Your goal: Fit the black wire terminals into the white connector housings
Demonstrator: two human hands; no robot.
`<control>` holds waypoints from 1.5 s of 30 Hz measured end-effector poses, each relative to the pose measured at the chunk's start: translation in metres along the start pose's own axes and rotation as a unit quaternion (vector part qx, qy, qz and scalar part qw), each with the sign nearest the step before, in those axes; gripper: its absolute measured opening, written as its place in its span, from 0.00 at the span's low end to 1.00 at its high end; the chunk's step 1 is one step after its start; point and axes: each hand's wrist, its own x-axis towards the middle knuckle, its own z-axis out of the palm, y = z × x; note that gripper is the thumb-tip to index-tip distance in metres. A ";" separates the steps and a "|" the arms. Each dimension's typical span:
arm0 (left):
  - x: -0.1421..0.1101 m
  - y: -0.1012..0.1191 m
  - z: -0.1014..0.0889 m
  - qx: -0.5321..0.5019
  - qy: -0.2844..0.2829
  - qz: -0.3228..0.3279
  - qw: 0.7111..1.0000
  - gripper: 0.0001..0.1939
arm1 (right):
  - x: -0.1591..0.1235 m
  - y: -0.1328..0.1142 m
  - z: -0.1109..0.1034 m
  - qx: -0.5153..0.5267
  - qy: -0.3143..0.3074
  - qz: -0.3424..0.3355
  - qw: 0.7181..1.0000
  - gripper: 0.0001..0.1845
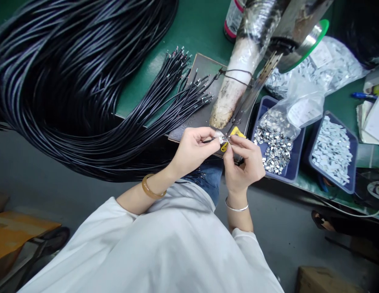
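Note:
My left hand (195,146) is closed around the end of a black cable (208,141), with a small whitish piece (219,136) at its fingertips. Facing it, my right hand (244,160) pinches at the cable's tip with thumb and forefinger; what it grips is too small to make out. Both hands meet just below a stained, wrapped tube (228,85) and a slim metal arm (253,89). Behind my right fingertips lies a yellow piece (237,132). A large bundle of black cables (140,118) lies to the left, with stripped ends on a dark board (204,65).
Right of my hands stands a blue tray (299,150) of small metal parts (276,152), partly under a plastic bag (308,101). Beyond it is another tray (354,162) with pale blue pieces (331,150). A green-rimmed spool (323,28) sits behind. A person's foot (322,221) shows lower right.

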 end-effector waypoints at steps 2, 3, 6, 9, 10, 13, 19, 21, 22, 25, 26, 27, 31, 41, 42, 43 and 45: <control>0.001 0.001 0.000 0.004 -0.002 0.011 1.000 0.03 | 0.003 -0.001 0.000 0.004 0.005 0.001 1.000 0.11; 0.001 0.002 0.000 0.007 -0.003 0.015 1.000 0.02 | 0.004 -0.002 0.001 0.007 0.007 0.001 1.000 0.11; 0.001 0.006 0.000 0.019 -0.003 0.018 1.000 0.02 | 0.007 -0.004 0.000 0.018 0.011 0.007 1.000 0.12; 0.001 0.007 -0.001 0.027 -0.005 0.014 1.000 0.03 | 0.006 -0.005 0.000 0.031 0.007 0.017 0.999 0.11; 0.001 0.007 -0.001 0.030 -0.006 0.011 0.999 0.03 | 0.006 -0.005 0.000 0.034 0.006 0.021 0.999 0.11; 0.001 0.005 -0.002 0.046 -0.008 -0.001 0.999 0.03 | 0.003 -0.004 0.000 0.036 0.000 0.031 0.999 0.10; -0.002 0.003 -0.002 0.071 -0.006 0.017 0.997 0.04 | 0.006 -0.006 0.001 0.008 0.015 0.035 0.999 0.11; -0.003 0.004 -0.002 0.077 -0.007 0.018 0.997 0.03 | 0.007 -0.007 0.001 0.006 0.016 0.038 0.999 0.11; -0.003 0.005 -0.002 0.080 -0.007 0.015 0.997 0.03 | 0.007 -0.008 0.001 0.008 0.015 0.039 0.999 0.10; -0.002 0.005 -0.003 0.073 -0.012 -0.002 0.997 0.03 | 0.004 -0.007 0.000 0.012 0.011 0.033 0.999 0.09; -0.001 0.004 -0.003 0.066 -0.015 -0.010 0.998 0.03 | 0.002 -0.007 -0.001 0.012 0.008 0.030 0.999 0.09; -0.001 0.004 -0.004 0.061 -0.020 -0.017 0.998 0.03 | 0.000 -0.006 -0.001 0.011 0.003 0.027 1.000 0.09; -0.001 0.003 -0.005 0.056 -0.028 -0.027 0.998 0.03 | -0.002 -0.006 -0.002 0.012 -0.007 0.023 1.000 0.09; 0.000 0.005 -0.003 0.021 -0.022 -0.041 0.999 0.05 | 0.006 -0.008 -0.005 0.031 -0.036 0.079 0.996 0.09; 0.001 0.005 -0.003 0.019 -0.022 -0.042 0.999 0.05 | 0.006 -0.008 -0.006 0.030 -0.037 0.080 0.996 0.08; 0.001 0.006 -0.003 0.018 -0.023 -0.044 0.999 0.05 | 0.006 -0.008 -0.006 0.030 -0.035 0.083 0.996 0.08; 0.000 0.007 -0.004 0.015 -0.029 -0.049 0.998 0.04 | 0.007 -0.008 -0.008 0.048 -0.036 0.106 0.993 0.07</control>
